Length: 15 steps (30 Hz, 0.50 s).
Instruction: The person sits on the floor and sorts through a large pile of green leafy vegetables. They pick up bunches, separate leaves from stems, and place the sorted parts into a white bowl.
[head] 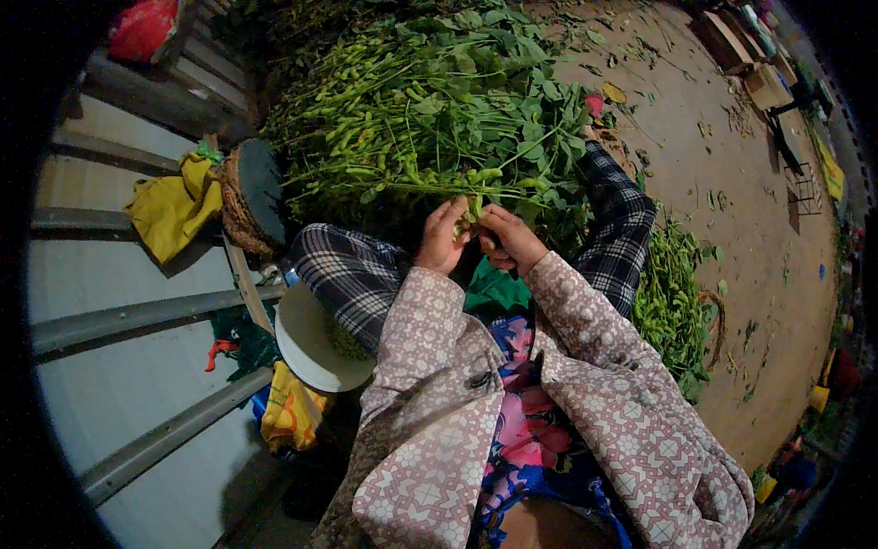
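Note:
My left hand (442,237) and my right hand (511,237) meet just in front of a large heap of cut green bean plants (425,117) that carry many pods. Green pods (478,208) are pinched between the fingertips of both hands. More pods seem to lie in the curled fingers of the left hand. A thin stem with pods (439,187) runs across just beyond the fingertips. Green cloth or plastic (499,287) shows below the hands, between my knees in plaid trousers.
A white bucket (298,350) with small green pieces stands beside my left leg. Left of the heap are a round woven-sided stool (254,195) and a yellow cloth (171,213). Another pile of podded plants (669,302) lies at right on the leaf-strewn ground (754,261).

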Motion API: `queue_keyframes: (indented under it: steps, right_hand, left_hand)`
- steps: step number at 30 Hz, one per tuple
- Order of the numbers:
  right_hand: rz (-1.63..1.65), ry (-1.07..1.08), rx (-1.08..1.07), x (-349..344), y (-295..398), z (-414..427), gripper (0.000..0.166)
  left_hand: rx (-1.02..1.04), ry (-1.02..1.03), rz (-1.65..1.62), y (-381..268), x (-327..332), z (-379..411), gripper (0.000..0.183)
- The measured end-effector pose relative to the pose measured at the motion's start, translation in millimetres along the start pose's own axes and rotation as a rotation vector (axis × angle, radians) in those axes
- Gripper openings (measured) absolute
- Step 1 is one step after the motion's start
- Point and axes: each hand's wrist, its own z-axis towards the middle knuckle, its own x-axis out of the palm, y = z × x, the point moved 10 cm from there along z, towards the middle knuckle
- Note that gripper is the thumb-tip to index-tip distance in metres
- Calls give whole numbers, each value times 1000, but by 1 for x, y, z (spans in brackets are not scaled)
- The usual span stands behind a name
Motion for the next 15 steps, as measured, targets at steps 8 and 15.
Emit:
queue_keyframes:
  steps: [8,15]
  right_hand:
    - [-605,-355,-474,0,22,-1,18]
    - [-1058,-443,-526,14,47,-7,23]
  left_hand:
    - [56,-333,-153,25,-39,20,21]
    - [131,-289,-160,10,-31,29,16]
